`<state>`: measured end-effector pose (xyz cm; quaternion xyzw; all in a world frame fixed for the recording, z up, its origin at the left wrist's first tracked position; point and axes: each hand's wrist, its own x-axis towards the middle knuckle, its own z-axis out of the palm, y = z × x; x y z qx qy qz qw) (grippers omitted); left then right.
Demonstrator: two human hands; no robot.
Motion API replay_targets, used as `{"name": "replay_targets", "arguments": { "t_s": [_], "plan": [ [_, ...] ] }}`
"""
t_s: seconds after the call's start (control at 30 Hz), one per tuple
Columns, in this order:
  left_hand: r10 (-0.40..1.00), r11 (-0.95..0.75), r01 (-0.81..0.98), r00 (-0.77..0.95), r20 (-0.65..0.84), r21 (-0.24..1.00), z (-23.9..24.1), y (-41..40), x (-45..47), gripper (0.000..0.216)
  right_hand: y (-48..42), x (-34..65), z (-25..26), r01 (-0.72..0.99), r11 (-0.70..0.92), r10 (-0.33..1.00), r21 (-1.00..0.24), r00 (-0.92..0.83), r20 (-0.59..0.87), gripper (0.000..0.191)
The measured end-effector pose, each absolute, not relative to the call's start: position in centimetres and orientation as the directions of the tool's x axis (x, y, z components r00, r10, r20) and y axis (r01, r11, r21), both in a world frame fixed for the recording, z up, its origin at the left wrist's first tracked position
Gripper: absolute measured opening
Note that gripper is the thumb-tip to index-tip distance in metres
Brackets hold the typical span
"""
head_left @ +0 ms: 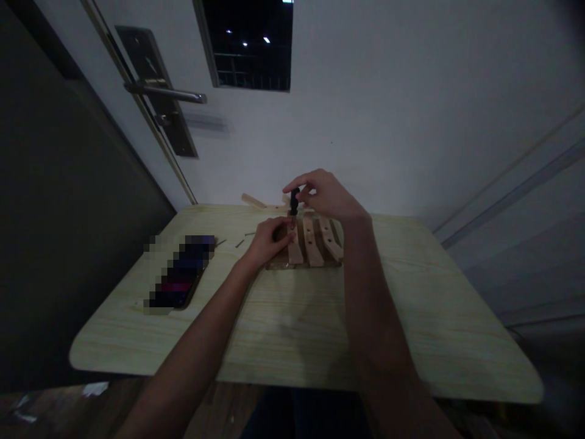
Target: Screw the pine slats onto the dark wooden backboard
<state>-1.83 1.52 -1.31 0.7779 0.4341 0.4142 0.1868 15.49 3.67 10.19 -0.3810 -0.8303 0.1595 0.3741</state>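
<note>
A screwdriver with a black handle stands nearly upright, its lower end over the leftmost of several pale wooden pieces. My right hand is closed on the handle, the index finger stretched over its top. My left hand presses thumb and fingers on that leftmost wooden piece, close around the screwdriver's lower end. To its right lie two more angled wooden pieces with dark holes, the middle piece and the right piece. All three rest on a brown board. Whether a screw sits under the tip is too small to tell.
Loose screws lie left of the board. A phone, partly blurred out, is on the table at the left. More wooden pieces lie behind the board. A white door with a metal handle rises behind the table.
</note>
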Motion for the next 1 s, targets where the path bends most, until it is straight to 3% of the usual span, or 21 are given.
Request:
{"name": "replay_targets", "arguments": {
  "t_s": [0.4,0.8,1.0],
  "plan": [
    [0.831,-0.554,0.508,0.281,0.48,0.66,-1.5,1.7,-1.8,0.036,3.7,14.5,10.2,0.595,0.601,0.784,-0.534,-0.31,0.537,0.01],
    [0.823,-0.564,0.498,0.277,0.496,0.658,-1.6,1.7,-1.9,0.033,4.0,16.5,10.2,0.487,0.695,0.719,-0.529,-0.474,0.509,0.023],
    [0.834,-0.548,0.505,0.27,0.481,0.667,-1.4,1.5,-1.8,0.034,3.4,15.7,10.6,0.516,0.64,0.768,-0.57,-0.413,0.489,0.009]
  ]
}}
